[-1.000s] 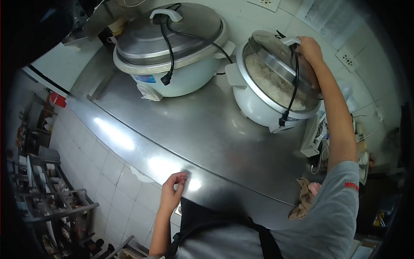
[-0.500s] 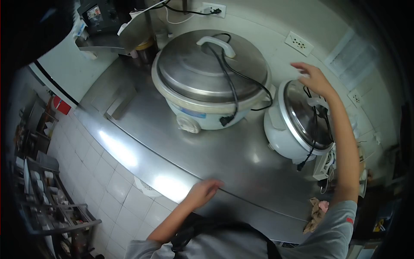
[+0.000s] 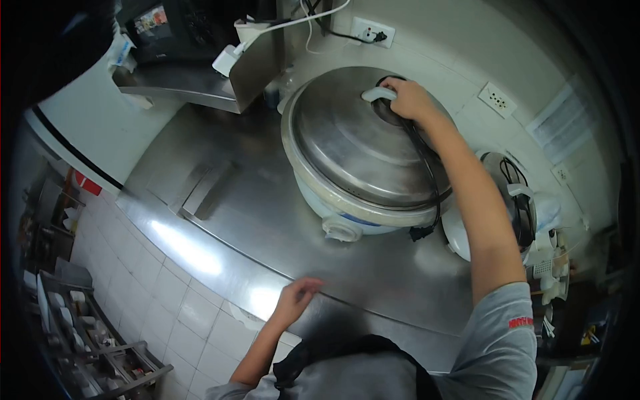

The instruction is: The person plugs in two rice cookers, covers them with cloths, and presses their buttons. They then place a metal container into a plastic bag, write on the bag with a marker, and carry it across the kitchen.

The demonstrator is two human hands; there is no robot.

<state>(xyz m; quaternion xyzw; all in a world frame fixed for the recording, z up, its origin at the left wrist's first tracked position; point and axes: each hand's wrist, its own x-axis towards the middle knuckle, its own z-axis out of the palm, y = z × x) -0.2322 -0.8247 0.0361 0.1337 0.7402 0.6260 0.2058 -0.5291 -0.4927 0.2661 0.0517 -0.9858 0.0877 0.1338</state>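
Pinching the handle (image 3: 376,95) on the lid (image 3: 340,137) of the large cooker (image 3: 311,192) at twelve o'clock, our right hand (image 3: 408,101) has left the small cooker (image 3: 457,232) at three (rice now lidded); our left hand (image 3: 292,303), grip loosely curled, hovers at six.

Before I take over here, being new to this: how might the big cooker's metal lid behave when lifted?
The lid looks like stiff metal, so it likely won't flex. Being wide with one small handle, it could tilt. The black cord draped over it may drag or slide.
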